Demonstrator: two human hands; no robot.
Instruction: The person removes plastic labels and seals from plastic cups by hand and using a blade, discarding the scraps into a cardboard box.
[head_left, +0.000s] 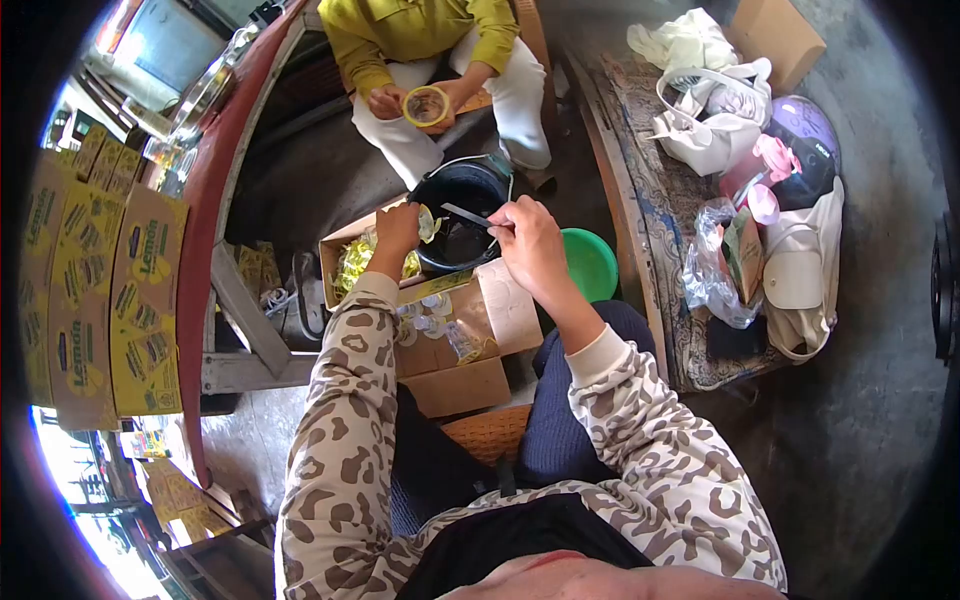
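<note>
My left hand (398, 228) is closed around a small clear, cup-like plastic piece (427, 222) with a yellow strip hanging off it; its exact kind is unclear. In my right hand (532, 246) is a knife (466, 214), its flat blade pointing left toward that piece. Both hands are over the near side of a black bucket (437, 190), whose inside is dark. Below my left hand, a cardboard box (327, 262) holds crumpled yellow strips (352, 268). Closer to my lap, another cardboard box (455, 388) contains several clear plastic containers (432, 322).
A green basin (592, 262) sits right of the bucket. Opposite, a seated co-worker (420, 40) holds a yellow-rimmed round container (426, 106). Lemon-printed cartons (145, 290) stack beside a red-edged table (215, 150) at left. Bags (715, 140) and a cap (793, 278) lie on the right bench.
</note>
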